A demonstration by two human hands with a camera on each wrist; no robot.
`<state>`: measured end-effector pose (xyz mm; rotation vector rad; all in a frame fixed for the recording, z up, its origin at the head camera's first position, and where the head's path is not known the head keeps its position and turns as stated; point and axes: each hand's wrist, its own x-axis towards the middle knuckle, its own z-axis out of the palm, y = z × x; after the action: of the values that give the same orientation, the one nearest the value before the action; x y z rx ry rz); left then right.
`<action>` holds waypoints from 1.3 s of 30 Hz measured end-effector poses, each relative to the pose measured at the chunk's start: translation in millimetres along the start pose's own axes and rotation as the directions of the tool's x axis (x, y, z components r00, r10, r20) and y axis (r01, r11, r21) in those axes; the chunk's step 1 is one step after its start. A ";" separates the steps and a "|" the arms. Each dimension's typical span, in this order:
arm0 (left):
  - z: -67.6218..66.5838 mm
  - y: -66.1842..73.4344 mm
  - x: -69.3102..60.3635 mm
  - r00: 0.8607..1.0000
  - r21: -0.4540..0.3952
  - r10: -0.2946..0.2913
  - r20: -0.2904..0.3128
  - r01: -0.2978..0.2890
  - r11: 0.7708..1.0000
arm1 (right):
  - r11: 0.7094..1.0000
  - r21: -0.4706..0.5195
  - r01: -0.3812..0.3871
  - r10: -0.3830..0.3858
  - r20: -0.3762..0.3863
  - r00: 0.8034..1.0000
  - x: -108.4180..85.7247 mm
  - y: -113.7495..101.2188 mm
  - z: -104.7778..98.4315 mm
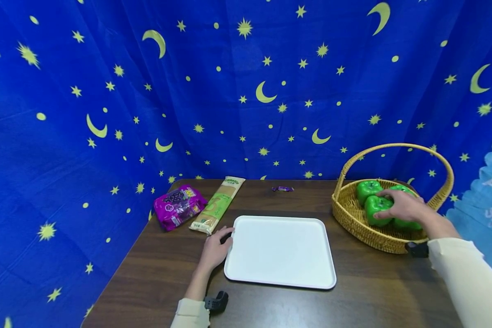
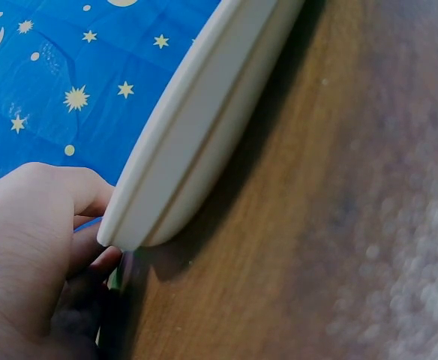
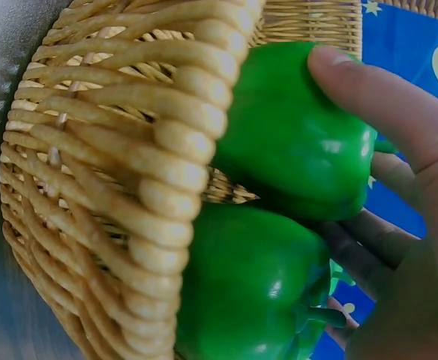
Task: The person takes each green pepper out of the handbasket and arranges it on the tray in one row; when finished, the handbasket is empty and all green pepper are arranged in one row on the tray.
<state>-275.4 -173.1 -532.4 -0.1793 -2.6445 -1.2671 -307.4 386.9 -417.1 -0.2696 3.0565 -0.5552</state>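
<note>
- Pepper [image 3: 294, 131]: in the basket [image 1: 362, 231], at the right of the table [image 1: 266, 310]; front-left of the bunch, from the wearer's side.
- Handling, as a guess: glossy, even skin suggests a hollow plastic fake. Likely light, stiff, hard to bruise, a bit slippery.
- Best hold: thumb and fingers across the widest part, lifting straight up. Skip the stem [image 3: 385, 147]; probably too small to carry the load.
- Right hand [image 1: 407, 207]: gripping that pepper, thumb on one side, fingers around the other.
- Neighbour pepper [image 3: 245, 289] sits close by, so fingers have little room; could snag or drag it.
- Left hand [image 1: 216, 248]: pinching the left edge of the white tray [image 1: 280, 253]. Tray looks rigid; rim is the natural hold.
- Farther out, left to right: grape bag [image 1: 177, 206], noodle pack [image 1: 218, 206], candy [image 1: 283, 188] near the table's back edge.
- Right wrist view only: stems facing the palm, fingers reaching into the gap between peppers. Head view hides those under the hand.
- Left wrist view only: tray's outer side wall, fingers above and below the rim.
- Head view only: overall layout, basket handle [image 1: 395, 146].
</note>
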 end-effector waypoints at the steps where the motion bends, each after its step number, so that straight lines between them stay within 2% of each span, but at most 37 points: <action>1: 0.0 -0.1 0.2 1.000 0.000 0.001 0.000 -0.001 1.000 | 1.000 0.001 0.001 -0.001 -0.002 1.000 -0.2 -0.4 -0.4; 8: 0.1 -0.8 0.6 1.000 -0.001 -0.020 0.008 0.020 1.000 | 1.000 -0.008 0.028 -0.028 -0.025 0.999 -0.9 -4.2 -3.7; 12: 0.3 -1.3 0.4 0.999 0.000 -0.032 0.011 0.032 0.999 | 0.998 0.022 0.058 -0.057 -0.047 0.997 -1.0 -5.4 -4.4; 24: 0.1 -1.5 0.6 1.000 0.006 -0.015 0.008 0.015 1.000 | 0.992 0.085 0.091 -0.083 -0.085 0.993 -3.5 -7.8 -6.9; 27: 0.1 -1.1 1.0 1.000 -0.001 -0.025 0.008 0.025 1.000 | 0.992 0.088 0.095 -0.087 -0.086 0.992 -5.7 -11.8 -9.9; 34: -0.6 -0.5 1.1 1.000 -0.011 0.002 0.006 -0.002 1.000 | 0.991 0.098 0.095 -0.087 -0.085 0.993 -11.2 -26.1 -22.5; 39: -0.2 -1.5 0.3 1.000 -0.007 -0.024 0.013 0.024 1.000 | 0.987 0.106 0.125 -0.112 -0.118 0.987 -13.4 -32.2 -27.3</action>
<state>-276.0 -174.2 -533.4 -0.1573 -2.6609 -1.2869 -290.3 369.0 -380.3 -0.4341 3.1163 -0.7721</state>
